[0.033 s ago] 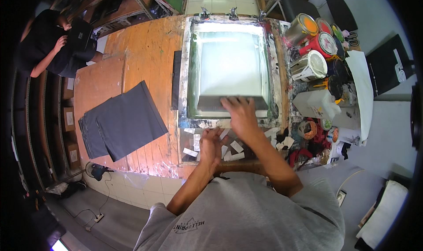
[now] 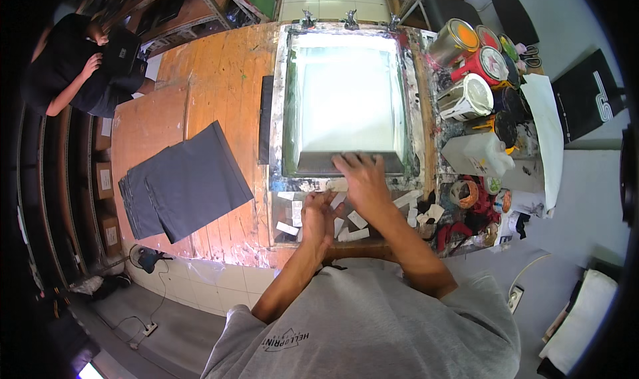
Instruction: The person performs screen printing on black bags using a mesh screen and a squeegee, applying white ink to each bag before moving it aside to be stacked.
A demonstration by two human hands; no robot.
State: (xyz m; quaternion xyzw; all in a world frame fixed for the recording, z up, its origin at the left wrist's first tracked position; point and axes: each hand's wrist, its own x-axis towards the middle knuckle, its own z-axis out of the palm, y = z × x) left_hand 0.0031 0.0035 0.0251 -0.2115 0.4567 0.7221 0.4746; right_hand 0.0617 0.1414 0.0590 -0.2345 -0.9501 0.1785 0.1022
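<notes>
A screen-printing frame (image 2: pixel 413 146) with a pale, bright mesh (image 2: pixel 346 92) lies on the table before me. Across the near end of the mesh rests a wide dark squeegee (image 2: pixel 316 164). My right hand (image 2: pixel 366 184) is closed over the squeegee's right half, fingers on its far side; the thumb is hidden. Just short of the frame's near edge is my left hand (image 2: pixel 318 217), its fingers loosely bent and apart with nothing visible in them. Small white tape pieces (image 2: pixel 359 235) lie around it on the table.
Dark sheets (image 2: pixel 193 186) are stacked at left on the wooden table (image 2: pixel 223 79). Paint cans (image 2: pixel 459 39), a white jug (image 2: pixel 476 154) and tape rolls (image 2: pixel 464 194) crowd the right side. Clamps (image 2: pixel 351 20) stand at the frame's far edge. Another person (image 2: pixel 66 66) is at far left.
My right hand has drawn the squeegee a little toward me, down to the near end of the mesh. My left hand has stayed nearly in place.
</notes>
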